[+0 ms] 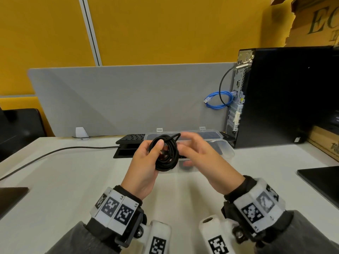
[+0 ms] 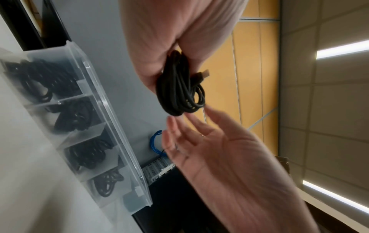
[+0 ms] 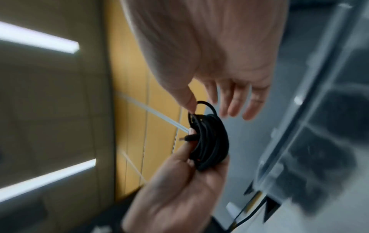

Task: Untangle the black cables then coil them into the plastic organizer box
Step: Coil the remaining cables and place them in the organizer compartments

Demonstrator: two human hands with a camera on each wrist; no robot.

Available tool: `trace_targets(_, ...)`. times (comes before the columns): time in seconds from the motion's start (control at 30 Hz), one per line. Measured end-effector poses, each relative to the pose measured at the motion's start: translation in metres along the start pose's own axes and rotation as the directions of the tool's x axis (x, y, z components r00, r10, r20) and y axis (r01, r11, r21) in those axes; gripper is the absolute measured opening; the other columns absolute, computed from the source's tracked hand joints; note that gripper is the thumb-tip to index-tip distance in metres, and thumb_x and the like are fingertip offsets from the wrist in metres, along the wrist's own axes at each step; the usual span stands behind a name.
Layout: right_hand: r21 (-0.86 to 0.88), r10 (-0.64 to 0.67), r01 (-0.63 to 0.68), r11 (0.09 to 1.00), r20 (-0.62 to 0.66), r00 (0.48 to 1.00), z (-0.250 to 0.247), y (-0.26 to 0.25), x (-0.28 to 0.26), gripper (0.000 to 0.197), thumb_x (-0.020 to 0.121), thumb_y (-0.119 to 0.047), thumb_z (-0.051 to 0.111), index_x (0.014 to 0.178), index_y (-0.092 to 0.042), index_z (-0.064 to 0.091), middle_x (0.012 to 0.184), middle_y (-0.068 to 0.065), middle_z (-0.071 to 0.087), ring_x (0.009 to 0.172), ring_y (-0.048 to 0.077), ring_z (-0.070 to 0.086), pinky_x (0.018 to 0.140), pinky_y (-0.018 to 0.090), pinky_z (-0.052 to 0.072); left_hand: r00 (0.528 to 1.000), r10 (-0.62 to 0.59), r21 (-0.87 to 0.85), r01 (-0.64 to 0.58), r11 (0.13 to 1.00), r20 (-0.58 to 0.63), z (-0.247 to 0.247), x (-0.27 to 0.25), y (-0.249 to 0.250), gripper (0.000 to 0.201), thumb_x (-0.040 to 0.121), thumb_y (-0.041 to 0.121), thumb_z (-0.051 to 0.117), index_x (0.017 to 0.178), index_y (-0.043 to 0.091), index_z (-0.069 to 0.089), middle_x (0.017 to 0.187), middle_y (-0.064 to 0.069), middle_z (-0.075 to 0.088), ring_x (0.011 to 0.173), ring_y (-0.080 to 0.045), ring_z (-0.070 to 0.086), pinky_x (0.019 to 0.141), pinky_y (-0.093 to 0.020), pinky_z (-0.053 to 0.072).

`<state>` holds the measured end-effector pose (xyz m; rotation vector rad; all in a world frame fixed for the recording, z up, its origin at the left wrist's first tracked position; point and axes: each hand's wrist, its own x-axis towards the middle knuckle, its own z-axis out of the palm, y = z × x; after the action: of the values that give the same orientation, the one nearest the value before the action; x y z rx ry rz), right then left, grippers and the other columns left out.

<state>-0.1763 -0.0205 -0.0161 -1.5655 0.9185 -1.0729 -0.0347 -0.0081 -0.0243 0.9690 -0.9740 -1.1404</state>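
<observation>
A coiled black cable point(image 1: 167, 153) is held above the middle of the desk point(image 1: 73, 180), in front of the plastic organizer box point(image 1: 226, 149). The coil is gripped by the left hand point(image 1: 145, 162): the thumb is pressed across the front of the loops and the other fingers point(image 3: 215, 167) are curled behind them, so the bundle sits upright between thumb and palm. A metal-tipped plug point(image 2: 205, 74) is seen sticking out of the coil on the thumb side. The right hand point(image 1: 200, 158) is held just beside the coil on its right. Its thumb tip point(image 3: 189, 100) is laid against a loose loop at the top of the bundle, while its other fingers are spread, nearly straight and clear of the cable; nothing is gripped by them.

The box is set toward the far edge of the desk with its clear lid point(image 1: 183, 135) open, and several of its compartments are seen in the left wrist view to be filled with other coiled black cables point(image 2: 75, 113). A black keyboard point(image 1: 131, 138) lies just left of the box, a black computer tower point(image 1: 286, 96) stands at the far right corner, and a blue cable point(image 1: 218, 99) hangs by its rear panel. A grey divider panel point(image 1: 119, 98) is fixed along the far edge.
</observation>
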Motion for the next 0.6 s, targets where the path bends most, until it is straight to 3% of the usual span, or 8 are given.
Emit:
trace_targets(0.07, -0.316, -0.24, 0.207, 0.926, -0.067, 0.969, 0.002, -0.002, -0.004, 0.047, 0.085, -0.029, 0.064, 0.123, -0.034, 0.038, 0.115, -0.012, 0.044, 0.103, 0.006, 0.046, 0.083, 0.017, 0.041, 0.998, 0.025, 0.024, -0.024, 0.999, -0.051, -0.002, 0.001, -0.002, 0.023, 0.093, 0.017, 0.051, 0.106, -0.001, 0.052, 0.1, -0.018, 0.062, 0.095, -0.028, 0.06, 0.085, -0.042, 0.049)
trace_targets(0.13, -0.64, -0.434, 0.36, 0.679, 0.045, 0.9, 0.006, -0.003, -0.008, 0.038, 0.08, -0.036, 0.066, 0.113, -0.033, 0.047, 0.103, -0.012, 0.04, 0.099, 0.007, 0.041, 0.084, 0.021, 0.039, 0.996, 0.062, 0.057, -0.058, 0.997, -0.071, 0.0, 0.0, -0.003, 0.015, 0.091, 0.018, 0.054, 0.097, 0.004, 0.053, 0.091, -0.014, 0.063, 0.09, -0.028, 0.06, 0.084, -0.046, 0.049)
trace_targets(0.2, -0.838, -0.501, 0.361, 0.408, 0.126, 0.857, 0.01, 0.0, -0.011, 0.027, 0.081, -0.042, 0.059, 0.104, -0.027, 0.057, 0.09, -0.01, 0.043, 0.088, 0.012, 0.047, 0.075, 0.029, 0.042, 0.993, 0.102, 0.092, -0.097, 0.991, -0.059, 0.003, -0.003, -0.002, 0.017, 0.089, 0.02, 0.057, 0.096, 0.005, 0.053, 0.086, -0.011, 0.062, 0.085, -0.024, 0.06, 0.081, -0.043, 0.049)
trace_targets(0.27, -0.91, -0.528, 0.307, 0.278, 0.122, 0.84, 0.011, -0.001, -0.012, 0.031, 0.083, -0.047, 0.047, 0.096, -0.024, 0.062, 0.08, -0.007, 0.049, 0.074, 0.015, 0.054, 0.064, 0.028, 0.037, 0.991, 0.133, 0.105, -0.13, 0.986, -0.026, 0.003, -0.004, 0.0, 0.017, 0.089, 0.019, 0.057, 0.096, 0.004, 0.052, 0.084, -0.008, 0.061, 0.079, -0.017, 0.059, 0.075, -0.034, 0.049)
trace_targets(0.37, -0.926, -0.578, 0.296, 0.234, 0.113, 0.808, 0.009, -0.007, -0.012, 0.036, 0.083, -0.05, 0.04, 0.083, -0.025, 0.065, 0.069, -0.008, 0.051, 0.061, 0.014, 0.054, 0.059, 0.026, 0.029, 0.991, 0.13, 0.146, -0.135, 0.98, 0.045, 0.004, -0.007, 0.002, 0.014, 0.09, 0.019, 0.056, 0.094, 0.006, 0.053, 0.083, -0.008, 0.06, 0.078, -0.015, 0.058, 0.073, -0.032, 0.048)
trace_targets(0.5, -0.945, -0.651, 0.294, 0.142, 0.135, 0.747, 0.01, -0.009, -0.015, 0.027, 0.089, -0.036, 0.044, 0.081, -0.021, 0.065, 0.07, -0.005, 0.055, 0.062, 0.016, 0.055, 0.061, 0.027, 0.016, 0.988, 0.13, 0.115, -0.139, 0.984, 0.078, 0.007, -0.007, 0.002, 0.019, 0.089, 0.02, 0.054, 0.099, 0.003, 0.055, 0.091, -0.012, 0.061, 0.086, -0.019, 0.059, 0.079, -0.032, 0.048)
trace_targets(0.6, -0.861, -0.733, 0.437, 0.26, 0.119, 0.67, 0.013, -0.014, -0.017, 0.018, 0.092, -0.027, 0.051, 0.089, -0.018, 0.067, 0.077, -0.006, 0.06, 0.069, 0.011, 0.054, 0.06, 0.02, 0.025, 0.987, 0.147, 0.05, -0.15, 0.987, 0.058, 0.003, -0.005, 0.009, 0.04, 0.084, 0.028, 0.054, 0.109, -0.003, 0.055, 0.1, -0.018, 0.061, 0.092, -0.023, 0.058, 0.085, -0.037, 0.047)
